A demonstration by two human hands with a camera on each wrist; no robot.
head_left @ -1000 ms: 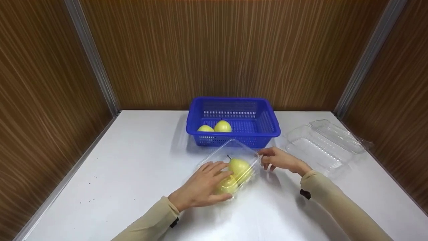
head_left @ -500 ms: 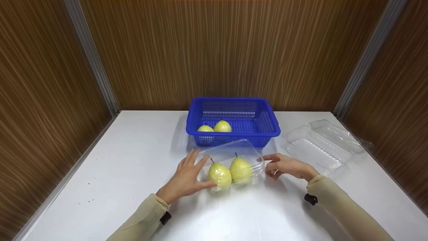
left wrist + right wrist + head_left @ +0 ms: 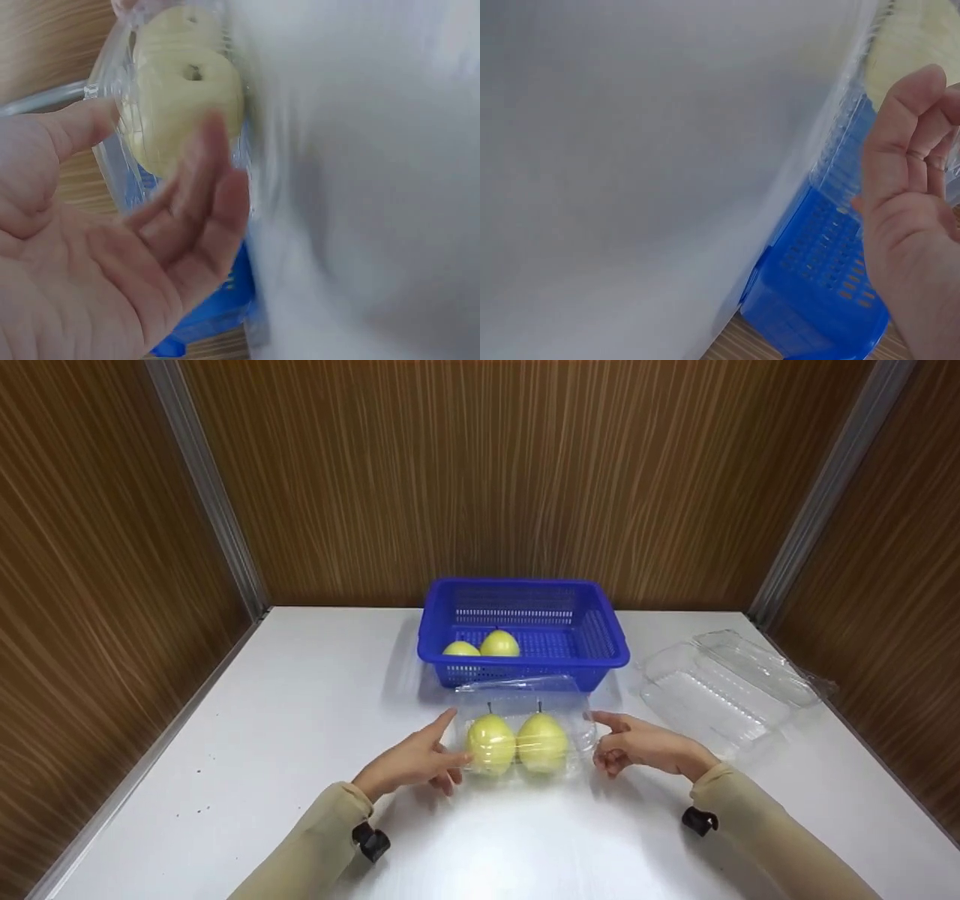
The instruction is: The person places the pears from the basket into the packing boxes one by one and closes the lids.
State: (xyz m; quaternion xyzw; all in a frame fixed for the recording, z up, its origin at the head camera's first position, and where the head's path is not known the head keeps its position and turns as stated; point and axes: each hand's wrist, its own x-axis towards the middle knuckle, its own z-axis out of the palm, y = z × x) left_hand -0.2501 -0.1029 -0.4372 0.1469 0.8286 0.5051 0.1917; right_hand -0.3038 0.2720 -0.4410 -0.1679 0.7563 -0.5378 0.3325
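Two yellow-green pears (image 3: pixel 491 744) stand side by side, stems away from me, inside a clear plastic clamshell box (image 3: pixel 577 727). The box's far edge overlaps the blue basket in the head view. My left hand (image 3: pixel 415 761) is at the left end, its index finger pointing forward along the side and its thumb at the near corner. In the left wrist view the thumb reaches the plastic edge, and the other fingers are loosely bent beside a pear (image 3: pixel 191 97). At the right end, my right hand (image 3: pixel 649 746) touches the side with its index finger; its other fingers are bent.
Behind the box stands a blue perforated basket (image 3: pixel 525 661) holding two more pears (image 3: pixel 500 643). Further clear plastic packaging (image 3: pixel 712 697) lies open at the right on the white table (image 3: pixel 300 697). Wood-patterned panels (image 3: pixel 487 480) wall in the back and both sides.
The box has turned from slanted to square with the basket. My left hand has come off its top and moved left to its end; my right hand has shifted slightly nearer.
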